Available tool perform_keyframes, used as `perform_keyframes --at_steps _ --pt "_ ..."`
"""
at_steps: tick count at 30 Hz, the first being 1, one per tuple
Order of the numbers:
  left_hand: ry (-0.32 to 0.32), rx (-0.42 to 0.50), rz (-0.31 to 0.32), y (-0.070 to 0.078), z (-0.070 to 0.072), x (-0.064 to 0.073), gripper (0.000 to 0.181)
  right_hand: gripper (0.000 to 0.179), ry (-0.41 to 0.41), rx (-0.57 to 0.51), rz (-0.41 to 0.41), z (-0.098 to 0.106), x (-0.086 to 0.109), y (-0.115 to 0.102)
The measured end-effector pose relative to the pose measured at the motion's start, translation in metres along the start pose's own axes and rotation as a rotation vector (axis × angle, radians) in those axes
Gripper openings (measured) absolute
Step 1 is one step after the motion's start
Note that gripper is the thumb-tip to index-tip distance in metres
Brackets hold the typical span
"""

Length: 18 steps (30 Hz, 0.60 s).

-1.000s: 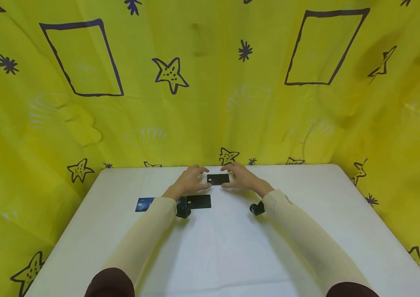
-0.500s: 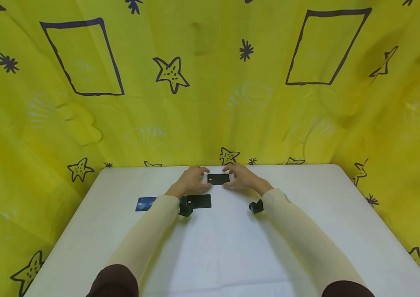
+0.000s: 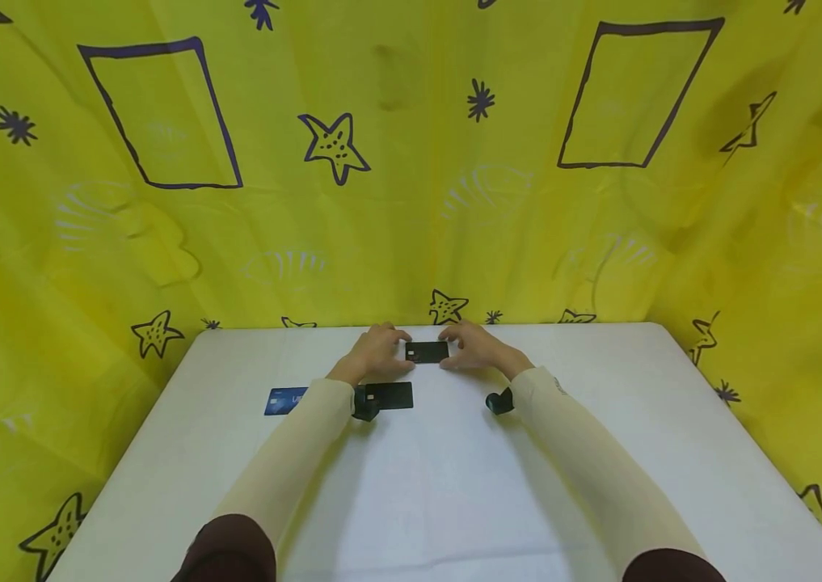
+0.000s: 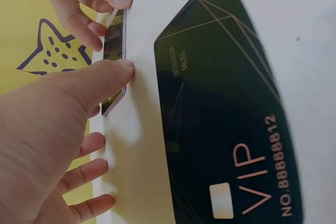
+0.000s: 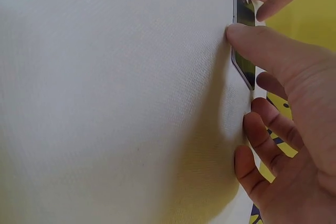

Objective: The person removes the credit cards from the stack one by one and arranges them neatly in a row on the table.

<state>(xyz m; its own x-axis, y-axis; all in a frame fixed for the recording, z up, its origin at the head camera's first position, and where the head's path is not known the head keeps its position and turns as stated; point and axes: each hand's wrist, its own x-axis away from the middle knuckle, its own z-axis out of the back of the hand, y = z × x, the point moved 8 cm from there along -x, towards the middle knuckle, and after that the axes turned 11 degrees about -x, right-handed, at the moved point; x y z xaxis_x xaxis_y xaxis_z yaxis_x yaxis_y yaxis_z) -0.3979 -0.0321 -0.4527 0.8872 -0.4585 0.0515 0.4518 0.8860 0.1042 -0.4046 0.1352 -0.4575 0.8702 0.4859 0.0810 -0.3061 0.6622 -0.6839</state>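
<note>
A small stack of dark cards [image 3: 427, 352] lies flat near the far edge of the table. My left hand [image 3: 374, 353] pinches its left end, thumb at the near edge and index finger at the far one. At the opposite end, my right hand [image 3: 478, 346] holds the stack the same way. Layered edges of the stack [image 4: 114, 40] show in the left wrist view; the other fingers are spread beside it. Closer to me lies a black VIP card [image 3: 391, 395], printed with gold lines and a number. A blue card [image 3: 283, 400] is partly hidden under my left forearm.
The white table [image 3: 440, 501] ends at a yellow curtain [image 3: 396, 226] printed with starfish and frames. Dark wrist-worn devices hang below the left wrist [image 3: 365, 406] and the right wrist [image 3: 500, 402].
My right hand has drawn slightly left, closer to the end of the card stack. The left hand has shifted a little to the right. The cards stay in place.
</note>
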Motion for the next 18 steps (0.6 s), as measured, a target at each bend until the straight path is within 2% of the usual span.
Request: perform_keyframes --at_steps 6,18 --pt "-0.03 -0.004 0.014 -0.0005 -0.0002 -0.0018 0.052 0.051 -0.003 0.016 0.023 0.0003 -0.0002 -0.0018" --pt "-0.025 0.017 0.029 -0.0024 -0.0037 -0.0049 0.047 0.046 0.013 0.012 0.034 0.001 -0.0033 0.0007"
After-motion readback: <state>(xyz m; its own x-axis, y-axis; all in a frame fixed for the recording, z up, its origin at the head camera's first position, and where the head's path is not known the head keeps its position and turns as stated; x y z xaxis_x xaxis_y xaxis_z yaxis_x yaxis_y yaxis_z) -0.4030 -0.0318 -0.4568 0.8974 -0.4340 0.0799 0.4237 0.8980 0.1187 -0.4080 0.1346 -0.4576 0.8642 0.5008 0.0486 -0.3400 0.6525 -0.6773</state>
